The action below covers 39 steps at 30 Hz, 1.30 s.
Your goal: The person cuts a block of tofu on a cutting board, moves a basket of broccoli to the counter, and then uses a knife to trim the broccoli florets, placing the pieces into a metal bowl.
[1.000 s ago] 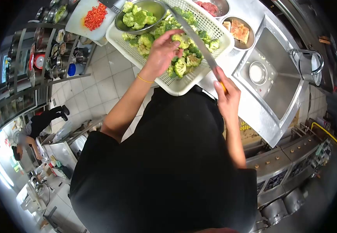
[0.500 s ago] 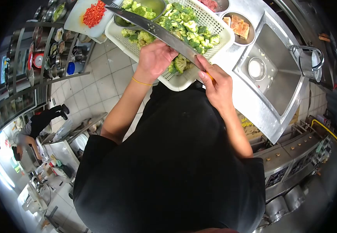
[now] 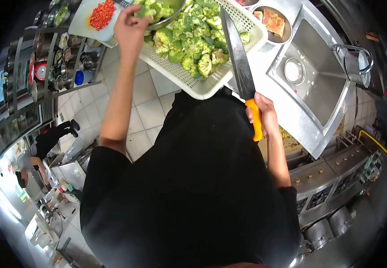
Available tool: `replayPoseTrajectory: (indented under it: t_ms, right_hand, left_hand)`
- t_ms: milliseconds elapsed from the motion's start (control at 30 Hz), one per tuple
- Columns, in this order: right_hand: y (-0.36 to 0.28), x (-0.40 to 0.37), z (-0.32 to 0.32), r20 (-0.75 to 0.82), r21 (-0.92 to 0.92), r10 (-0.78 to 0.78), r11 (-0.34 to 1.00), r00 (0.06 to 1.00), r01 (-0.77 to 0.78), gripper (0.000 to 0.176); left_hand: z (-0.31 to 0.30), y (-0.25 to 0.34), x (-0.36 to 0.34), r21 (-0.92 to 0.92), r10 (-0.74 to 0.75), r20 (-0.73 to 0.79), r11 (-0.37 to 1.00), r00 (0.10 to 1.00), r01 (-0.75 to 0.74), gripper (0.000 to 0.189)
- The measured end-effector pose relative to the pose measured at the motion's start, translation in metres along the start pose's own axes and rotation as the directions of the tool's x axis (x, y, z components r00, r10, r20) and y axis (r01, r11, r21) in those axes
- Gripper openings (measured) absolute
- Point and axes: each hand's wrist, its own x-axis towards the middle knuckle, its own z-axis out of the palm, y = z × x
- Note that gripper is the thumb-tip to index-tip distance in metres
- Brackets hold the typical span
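My right hand (image 3: 265, 111) grips a large kitchen knife (image 3: 240, 62) by its yellow handle, the blade pointing up over the near right corner of a pale plastic basket (image 3: 193, 89). Broccoli florets (image 3: 193, 40) fill much of this basket. At its far left, a metal bowl (image 3: 171, 19) holds more cut broccoli. My left hand (image 3: 131, 27) is at the bowl's left side, its fingers bent around a broccoli floret (image 3: 145, 12); the fingertips are partly hidden.
Chopped red pepper (image 3: 102, 15) lies on a white cutting board (image 3: 79, 24) at far left. Right of the basket are a bowl of browned pieces (image 3: 274, 24) and a metal sink (image 3: 312, 80) with a small bowl inside. Another person (image 3: 46, 143) stands at far left.
My left hand has moved from beside the knife blade up and left to the bowl. The knife has swung away from the bowl, pulled back toward my body in my right hand.
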Motion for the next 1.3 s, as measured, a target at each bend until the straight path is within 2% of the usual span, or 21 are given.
replayPoseTrajectory:
  t_ms: [133,200,267,333,367,433,600,700,767,800,833,867,900,933,1000,1033,1067,1133,1167,1267,1300]
  right_hand:
    - [0.004,-0.004,-0.023,-0.006,0.241,0.186,0.954,0.982,-0.179,0.038]
    - [0.012,-0.016,-0.040,-0.045,0.219,0.156,0.965,0.987,-0.142,0.038]
    - [0.009,-0.029,-0.043,-0.139,0.167,0.123,0.981,0.983,-0.099,0.038]
    - [0.010,-0.031,-0.043,-0.162,0.108,0.068,0.993,0.984,-0.051,0.036]
    - [0.012,-0.032,-0.042,-0.185,0.050,0.011,0.999,0.983,-0.002,0.035]
    - [0.010,-0.032,-0.032,-0.201,0.005,-0.041,0.999,0.979,0.043,0.034]
    - [0.005,-0.020,-0.014,-0.107,-0.063,-0.207,0.978,0.973,0.201,0.029]
    - [0.001,-0.016,-0.007,-0.075,-0.145,-0.240,0.963,0.968,0.228,0.030]
    - [-0.002,-0.017,-0.004,-0.080,-0.181,-0.243,0.957,0.967,0.226,0.031]
    - [-0.002,-0.018,-0.004,-0.084,-0.185,-0.242,0.957,0.967,0.224,0.032]
    - [-0.003,-0.018,-0.004,-0.085,-0.190,-0.240,0.957,0.967,0.221,0.032]
    - [-0.004,-0.016,-0.003,-0.085,-0.196,-0.241,0.955,0.967,0.221,0.033]
    - [-0.003,-0.013,-0.004,-0.081,-0.196,-0.244,0.954,0.966,0.225,0.033]
    - [0.000,-0.011,-0.006,-0.051,-0.190,-0.254,0.952,0.966,0.241,0.033]
    - [-0.003,-0.009,-0.004,-0.013,-0.189,-0.270,0.946,0.963,0.263,0.033]
    - [-0.006,-0.010,0.000,-0.013,-0.213,-0.276,0.940,0.961,0.267,0.034]
    - [-0.009,-0.011,0.004,-0.012,-0.236,-0.283,0.933,0.959,0.272,0.034]
    - [-0.011,-0.007,0.010,-0.003,-0.241,-0.310,0.923,0.951,0.300,0.035]
    - [-0.013,-0.007,0.014,0.001,-0.338,-0.334,0.887,0.942,0.315,0.035]
    - [-0.019,-0.005,0.022,-0.029,-0.481,-0.392,0.812,0.919,0.331,0.034]
    - [-0.022,-0.005,0.025,-0.057,-0.558,-0.424,0.764,0.904,0.323,0.034]
  left_hand:
    - [0.014,0.023,-0.009,0.178,-0.028,-0.029,0.983,0.999,0.032,0.051]
    - [0.024,0.016,-0.036,0.271,0.198,0.398,0.908,0.896,-0.321,0.023]
    - [0.049,0.015,-0.068,0.390,-0.132,0.628,0.906,0.767,-0.164,0.016]
    - [0.068,0.013,-0.090,0.525,-0.298,0.670,0.838,0.680,-0.149,0.027]
    - [0.077,0.011,-0.100,0.522,-0.298,0.675,0.839,0.675,-0.152,0.027]
    - [0.092,0.008,-0.116,0.599,-0.248,0.617,0.763,0.747,-0.243,0.025]
    - [0.105,0.007,-0.126,0.554,-0.221,0.609,0.806,0.762,-0.210,0.019]
    - [0.096,-0.009,-0.109,0.473,-0.086,0.617,0.835,0.782,-0.281,0.026]
    - [0.080,-0.019,-0.094,0.272,-0.282,0.692,0.955,0.664,0.122,0.028]
    - [0.070,-0.018,-0.088,0.274,-0.280,0.692,0.954,0.665,0.117,0.028]
    - [0.060,-0.016,-0.082,0.000,-0.354,0.732,0.855,0.583,0.519,0.024]
    - [0.051,-0.015,-0.076,-0.247,-0.372,0.790,0.535,0.487,0.808,0.022]
    - [0.045,-0.019,-0.072,-0.325,-0.325,0.836,0.356,0.442,0.876,0.020]
    - [0.040,-0.020,-0.070,-0.328,-0.326,0.834,0.358,0.446,0.875,0.020]
    - [0.035,-0.019,-0.067,-0.433,-0.229,0.875,0.022,0.426,0.901,0.025]
    - [0.036,-0.021,-0.068,-0.473,-0.182,0.870,-0.045,0.458,0.880,0.027]
    - [0.039,-0.011,-0.070,-0.482,-0.178,0.865,-0.039,0.469,0.875,0.027]
    - [0.046,0.016,-0.075,-0.569,-0.356,0.777,-0.045,0.519,0.821,0.030]
    - [0.047,0.012,-0.075,-0.522,-0.136,0.852,-0.151,0.505,0.839,0.029]
    - [0.071,0.011,-0.088,-0.528,-0.059,0.842,-0.299,0.537,0.795,0.033]
    - [0.075,0.032,-0.091,-0.556,-0.120,0.828,-0.308,0.548,0.772,0.030]
